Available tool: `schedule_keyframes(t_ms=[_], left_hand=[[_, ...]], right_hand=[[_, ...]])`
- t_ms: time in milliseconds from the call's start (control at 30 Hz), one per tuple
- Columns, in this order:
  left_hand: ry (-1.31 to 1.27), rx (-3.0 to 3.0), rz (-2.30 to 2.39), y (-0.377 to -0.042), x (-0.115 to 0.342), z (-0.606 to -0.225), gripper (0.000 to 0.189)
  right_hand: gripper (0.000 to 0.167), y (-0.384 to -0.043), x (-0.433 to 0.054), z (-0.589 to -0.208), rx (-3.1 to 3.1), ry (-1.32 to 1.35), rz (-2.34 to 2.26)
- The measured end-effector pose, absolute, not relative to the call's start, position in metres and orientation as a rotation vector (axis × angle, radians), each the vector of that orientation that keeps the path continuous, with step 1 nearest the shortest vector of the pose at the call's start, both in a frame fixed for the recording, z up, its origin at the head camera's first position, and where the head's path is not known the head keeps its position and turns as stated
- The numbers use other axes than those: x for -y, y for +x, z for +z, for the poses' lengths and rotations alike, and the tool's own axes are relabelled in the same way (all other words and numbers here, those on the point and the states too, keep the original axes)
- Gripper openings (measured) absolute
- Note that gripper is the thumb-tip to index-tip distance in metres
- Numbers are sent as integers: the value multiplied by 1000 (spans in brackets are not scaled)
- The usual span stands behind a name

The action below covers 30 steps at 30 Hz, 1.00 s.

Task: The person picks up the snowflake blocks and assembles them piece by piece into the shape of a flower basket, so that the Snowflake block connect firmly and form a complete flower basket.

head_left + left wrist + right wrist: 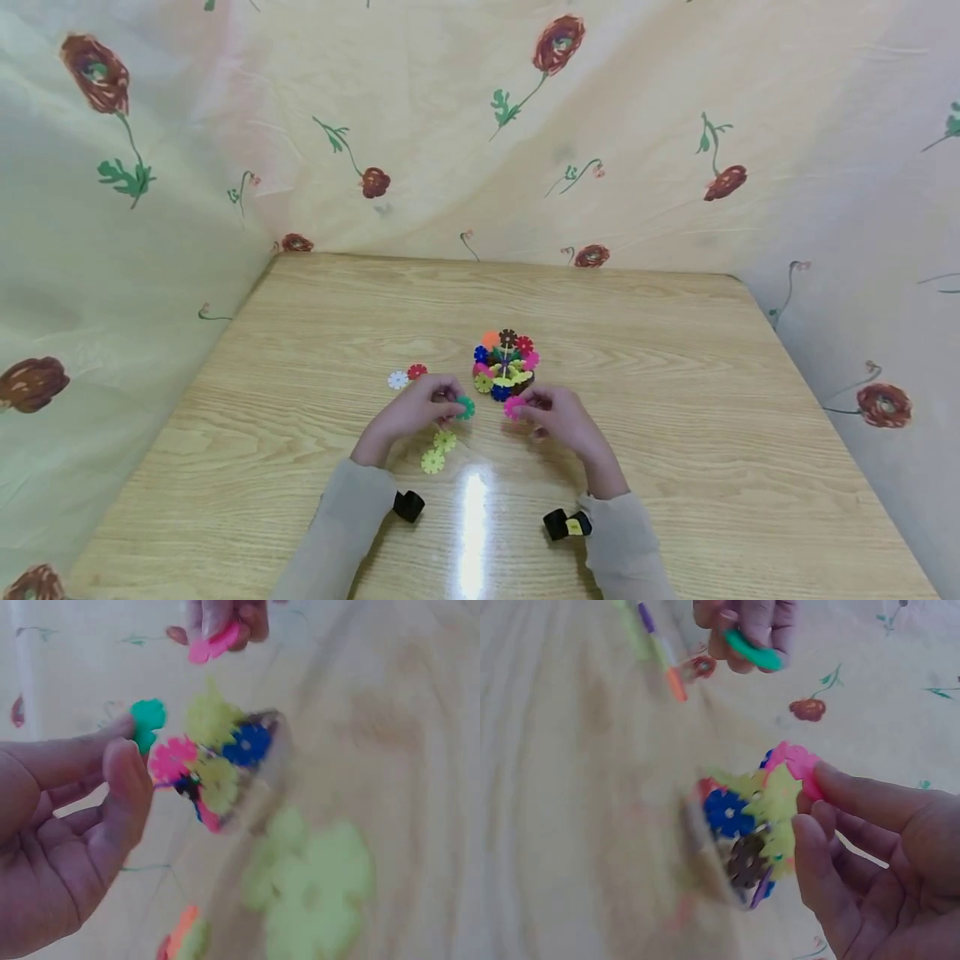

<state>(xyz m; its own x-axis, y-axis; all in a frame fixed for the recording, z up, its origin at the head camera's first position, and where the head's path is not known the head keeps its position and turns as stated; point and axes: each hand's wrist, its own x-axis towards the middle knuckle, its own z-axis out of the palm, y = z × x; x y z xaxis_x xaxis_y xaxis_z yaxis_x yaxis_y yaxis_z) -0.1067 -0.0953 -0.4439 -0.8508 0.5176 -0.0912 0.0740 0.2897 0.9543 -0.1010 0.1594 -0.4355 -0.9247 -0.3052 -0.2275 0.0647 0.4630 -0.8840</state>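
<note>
My left hand (pixel 422 406) pinches a green notched plastic disc (pixel 466 407) between thumb and fingers. A pink notched disc (pixel 513 407) is pinched the same way in my right hand (pixel 558 417). The two discs are held apart, facing each other. Just beyond them on the table stands a round cluster of interlocked discs (pixel 501 392) in blue, yellow, pink, red, brown and orange. In the left wrist view the green disc (pixel 148 724) stands upright at the fingertips. The right wrist view has the pink disc (pixel 799 766) overlapping the cluster (pixel 730 814).
Two joined yellow discs (pixel 432 461) lie near my left wrist. A white disc (pixel 398 380) and a red disc (pixel 417 372) lie beyond my left hand. The wooden table (pixel 675 350) meets a flowered cloth (pixel 450 125) at its back and sides.
</note>
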Motion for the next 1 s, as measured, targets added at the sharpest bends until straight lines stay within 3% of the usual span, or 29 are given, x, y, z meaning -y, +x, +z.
schedule_keyframes(t_ms=[567, 1000], left_hand=[[324, -2106, 1919, -115, 80, -398, 19], [289, -2056, 1950, -137, 70, -385, 25]], right_hand=[[22, -115, -139, -402, -2309, -64, -1823], [23, -138, -126, -383, -2356, -153, -1951]])
